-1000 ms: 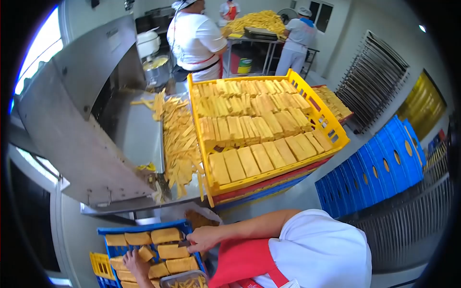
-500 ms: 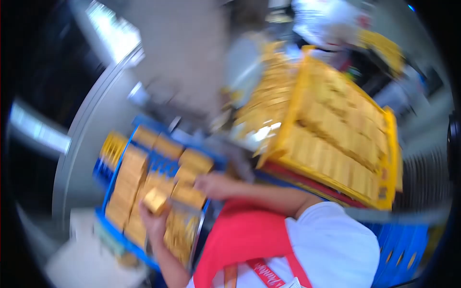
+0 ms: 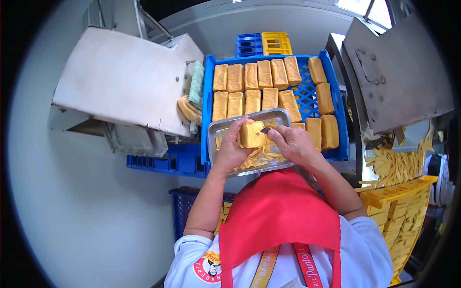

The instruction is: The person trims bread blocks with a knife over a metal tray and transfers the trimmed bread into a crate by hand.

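My left hand (image 3: pixel 233 146) is wrapped round a small bread loaf (image 3: pixel 253 135), its cut end facing up. In my right hand (image 3: pixel 294 143) is a short dark blade (image 3: pixel 265 130), its tip at the loaf's edge. Both hands are over a metal tray (image 3: pixel 225 126) that holds thin bread trimmings (image 3: pixel 261 160). The tray rests on the near part of a blue crate (image 3: pixel 206 96), where whole loaves (image 3: pixel 264 74) lie in rows and the lattice floor shows between some of them.
Metal machines stand at left (image 3: pixel 125 81) and right (image 3: pixel 398 72). A green cloth (image 3: pixel 197 83) hangs by the left one. Trimmings (image 3: pixel 396 165) are piled at right, near a yellow crate (image 3: pixel 425 185) of cut bread. Beyond the blue crate is a small yellow crate (image 3: pixel 276 43).
The view has swung from the stacked yellow crate to the blue crate. My left hand has brought a loaf over the metal tray, and my right hand has come in beside it.
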